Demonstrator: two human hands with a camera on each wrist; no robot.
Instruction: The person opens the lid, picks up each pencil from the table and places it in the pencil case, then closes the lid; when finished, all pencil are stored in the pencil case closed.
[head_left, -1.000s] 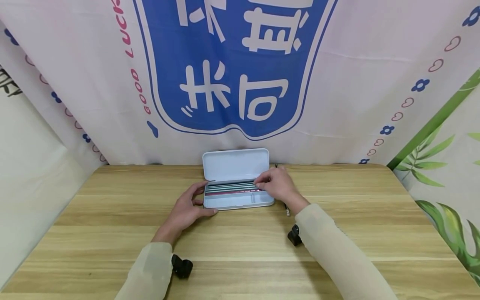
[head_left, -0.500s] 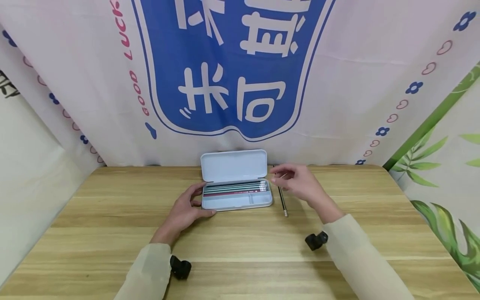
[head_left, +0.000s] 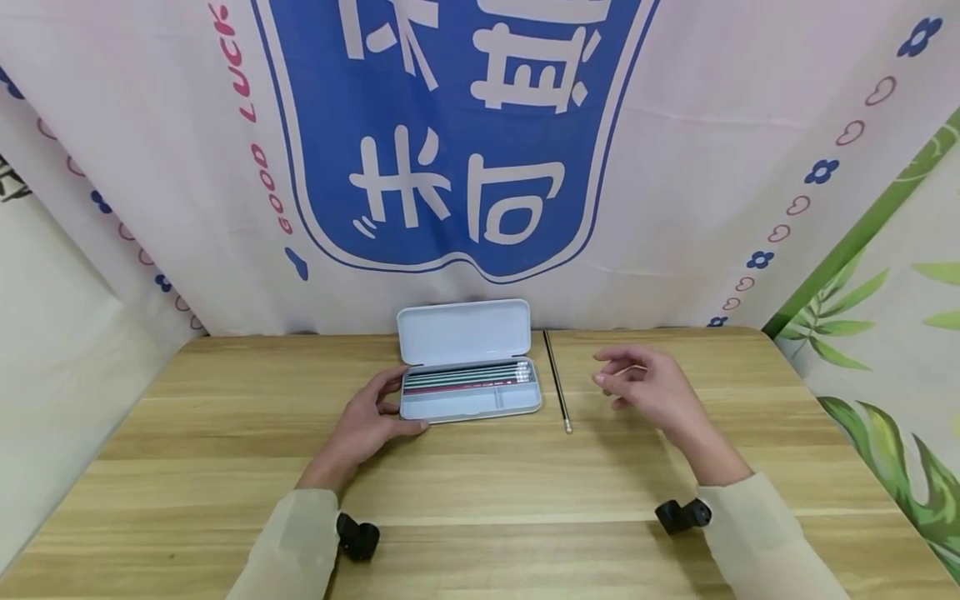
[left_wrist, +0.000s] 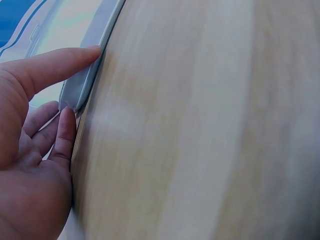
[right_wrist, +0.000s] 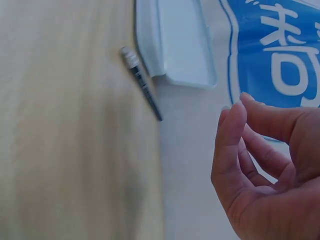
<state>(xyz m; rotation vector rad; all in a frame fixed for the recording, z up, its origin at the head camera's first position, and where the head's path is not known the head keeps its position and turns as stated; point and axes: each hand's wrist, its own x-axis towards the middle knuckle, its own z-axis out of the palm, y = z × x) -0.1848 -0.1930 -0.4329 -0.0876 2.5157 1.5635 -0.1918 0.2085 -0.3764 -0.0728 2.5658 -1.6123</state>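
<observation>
A pale blue pencil case (head_left: 461, 407) stands at the table's back with its lid (head_left: 465, 333) raised. Several green pencils (head_left: 457, 377) and a red pencil (head_left: 450, 387) lie side by side in the rear compartment, erasers to the right. My left hand (head_left: 363, 429) holds the case's left end, thumb (left_wrist: 65, 67) along the front edge and fingers at the side. Right of the case lies a black pencil (head_left: 557, 381), eraser end toward me. My right hand (head_left: 652, 387) hovers to the right of that pencil, fingers loosely bent and holding nothing.
The front of the case has a long compartment and a small one at its right. A printed cloth (head_left: 675, 208) hangs directly behind the table (head_left: 487, 483). Each wrist carries a small black camera.
My right hand has left the pencils in the case and moved right, past the black pencil, which is now fully visible. The left hand stays at the case.
</observation>
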